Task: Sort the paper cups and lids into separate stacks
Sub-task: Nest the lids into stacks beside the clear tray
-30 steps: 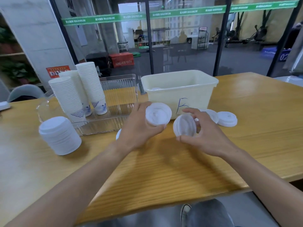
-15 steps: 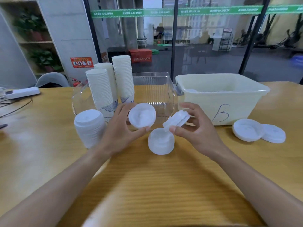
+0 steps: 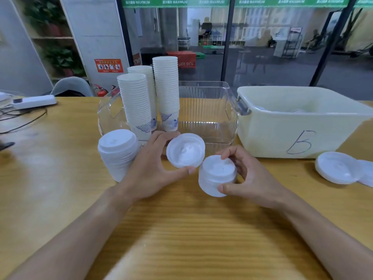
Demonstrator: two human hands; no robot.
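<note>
Since half a second earlier, the right hand (image 3: 248, 178) had lowered its lid onto the short lid stack (image 3: 217, 175) on the table (image 3: 181, 229), gripping it, while the left hand (image 3: 153, 168) kept pinching another lid (image 3: 185, 152).

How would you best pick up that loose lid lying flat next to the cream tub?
Take the loose lid by its rim, from above or from its near edge. It lies flat and low on the table, so it offers no side wall, only a thin raised edge. Its far-right side overlaps a second lid, and the cream tub stands just behind, so the front is probably freest.
</note>
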